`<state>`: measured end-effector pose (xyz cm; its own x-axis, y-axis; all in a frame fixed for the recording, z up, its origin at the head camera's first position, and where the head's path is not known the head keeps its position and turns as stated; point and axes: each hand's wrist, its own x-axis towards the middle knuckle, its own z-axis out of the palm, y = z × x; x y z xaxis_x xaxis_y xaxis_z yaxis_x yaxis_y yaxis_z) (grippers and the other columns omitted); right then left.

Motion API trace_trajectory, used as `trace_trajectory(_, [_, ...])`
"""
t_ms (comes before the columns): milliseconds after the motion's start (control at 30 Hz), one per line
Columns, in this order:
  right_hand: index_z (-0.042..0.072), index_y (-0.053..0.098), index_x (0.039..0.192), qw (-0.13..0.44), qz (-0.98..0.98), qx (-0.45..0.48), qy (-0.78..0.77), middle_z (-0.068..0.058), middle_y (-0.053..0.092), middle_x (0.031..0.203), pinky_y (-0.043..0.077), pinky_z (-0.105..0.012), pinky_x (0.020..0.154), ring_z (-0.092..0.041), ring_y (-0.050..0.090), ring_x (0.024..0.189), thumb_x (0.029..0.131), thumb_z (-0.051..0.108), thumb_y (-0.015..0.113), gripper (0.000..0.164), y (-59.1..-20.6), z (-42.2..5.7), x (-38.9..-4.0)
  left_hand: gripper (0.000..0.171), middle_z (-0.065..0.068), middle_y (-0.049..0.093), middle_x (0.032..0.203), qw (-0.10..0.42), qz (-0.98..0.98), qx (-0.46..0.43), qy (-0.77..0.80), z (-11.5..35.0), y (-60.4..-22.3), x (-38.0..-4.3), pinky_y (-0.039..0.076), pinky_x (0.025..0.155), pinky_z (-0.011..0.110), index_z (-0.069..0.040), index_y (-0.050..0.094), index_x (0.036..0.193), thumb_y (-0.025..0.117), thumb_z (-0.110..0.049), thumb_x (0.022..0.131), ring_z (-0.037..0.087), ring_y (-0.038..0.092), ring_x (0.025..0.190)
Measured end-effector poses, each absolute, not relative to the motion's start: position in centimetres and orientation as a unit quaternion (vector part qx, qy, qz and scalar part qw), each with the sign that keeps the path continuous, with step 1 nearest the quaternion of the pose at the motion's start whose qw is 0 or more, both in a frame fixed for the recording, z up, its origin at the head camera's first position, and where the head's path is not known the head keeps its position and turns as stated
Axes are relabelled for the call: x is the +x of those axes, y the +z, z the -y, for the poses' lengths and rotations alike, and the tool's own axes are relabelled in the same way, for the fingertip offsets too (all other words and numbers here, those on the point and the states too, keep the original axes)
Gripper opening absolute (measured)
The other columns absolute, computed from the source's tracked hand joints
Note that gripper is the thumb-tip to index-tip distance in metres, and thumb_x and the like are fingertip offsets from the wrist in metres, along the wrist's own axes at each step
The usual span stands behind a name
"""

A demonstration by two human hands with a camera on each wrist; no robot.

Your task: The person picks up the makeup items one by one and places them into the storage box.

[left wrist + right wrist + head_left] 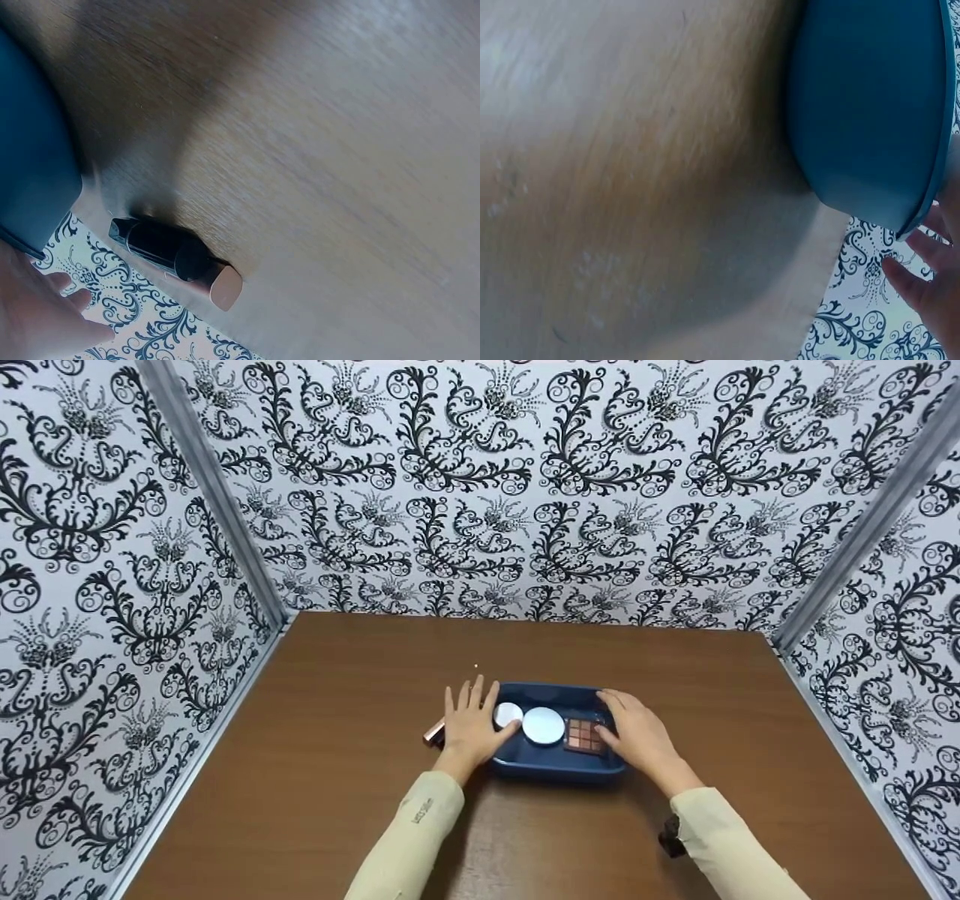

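A blue rectangular tray (559, 771) stands on the table. Inside it lie a small white round item (509, 714), a larger pale round item (543, 726) and an eyeshadow palette (583, 735) with brown pans. My left hand (471, 735) is at the tray's left rim, fingers spread and thumb over the inside. Across the right rim lies my right hand (645, 735), its thumb by the palette and its fingers extended toward the far corner. Outside the tray, beside the left hand, lie lipstick-like tubes (169, 251), black and rose gold, partly hidden in the head view.
The brown wooden table (360, 690) reaches back to walls (480, 495) papered in a black-and-white scroll pattern. Grey metal posts (217, 495) stand at the corners. A small dark object (671, 838) sits at the right sleeve.
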<state>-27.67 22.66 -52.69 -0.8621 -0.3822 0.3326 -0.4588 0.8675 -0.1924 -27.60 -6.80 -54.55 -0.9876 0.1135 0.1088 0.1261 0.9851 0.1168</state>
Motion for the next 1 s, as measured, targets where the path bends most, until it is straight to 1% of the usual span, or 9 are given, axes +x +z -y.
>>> trace_trajectory(100, [0.001,0.049,0.143,0.124,0.960,0.205,0.145,-0.021,0.051,0.146,0.044,-0.058,0.107,-0.040,0.049,0.136,0.089,0.028,0.075,0.066,-53.0,-22.6,-27.4,0.088,0.006,0.022,0.167,0.050,0.995,-0.061,-0.062,6.8,-54.6,-27.6,0.008,0.125,0.059,-0.027,0.024,0.160,0.035,-0.078,0.090,0.030,0.024,0.154])
trace_trajectory(267, [0.000,0.043,0.148,0.096,0.966,0.190,0.148,-0.022,0.043,0.154,0.037,-0.058,0.114,-0.041,0.039,0.143,0.091,0.036,0.071,0.073,-53.2,-22.5,-27.2,0.087,0.006,0.023,0.167,0.051,0.995,-0.060,-0.059,6.7,-54.6,-27.6,0.011,0.125,0.059,-0.027,0.026,0.159,0.036,-0.078,0.090,0.030,0.025,0.153])
trace_trajectory(500, [0.004,0.031,0.156,0.063,0.966,0.183,0.172,-0.019,0.029,0.163,0.031,-0.061,0.117,-0.044,0.028,0.148,0.094,0.044,0.064,0.080,-53.9,-22.3,-26.9,0.088,0.007,0.023,0.167,0.053,0.995,-0.062,-0.058,6.8,-54.7,-27.7,0.010,0.125,0.058,-0.026,0.025,0.159,0.035,-0.079,0.089,0.030,0.026,0.153])
trace_trajectory(667, [0.005,0.026,0.158,0.052,0.966,0.186,0.173,-0.019,0.022,0.165,0.030,-0.063,0.116,-0.047,0.026,0.148,0.095,0.050,0.059,0.083,-53.9,-22.2,-26.8,0.088,0.007,0.022,0.167,0.050,0.995,-0.061,-0.064,6.8,-54.6,-27.7,0.010,0.125,0.059,-0.027,0.025,0.159,0.039,-0.077,0.089,0.031,0.025,0.153])
trace_trajectory(800, [0.005,0.025,0.158,0.049,0.965,0.189,0.173,-0.020,0.022,0.165,0.028,-0.064,0.117,-0.048,0.024,0.148,0.095,0.051,0.060,0.085,-53.6,-22.0,-26.7,0.088,0.007,0.024,0.166,0.051,0.994,-0.063,-0.074,6.9,-54.6,-27.7,0.012,0.124,0.059,-0.025,0.025,0.159,0.041,-0.076,0.089,0.031,0.027,0.152])
trace_trajectory(1000, [0.005,0.025,0.158,0.041,0.969,0.187,0.157,-0.020,0.020,0.165,0.029,-0.064,0.117,-0.049,0.025,0.147,0.094,0.051,0.060,0.085,-53.4,-21.9,-26.6,0.090,0.009,0.025,0.166,0.040,0.990,-0.073,-0.112,7.0,-54.6,-27.9,0.012,0.124,0.060,-0.022,0.023,0.160,0.045,-0.074,0.089,0.034,0.027,0.152])
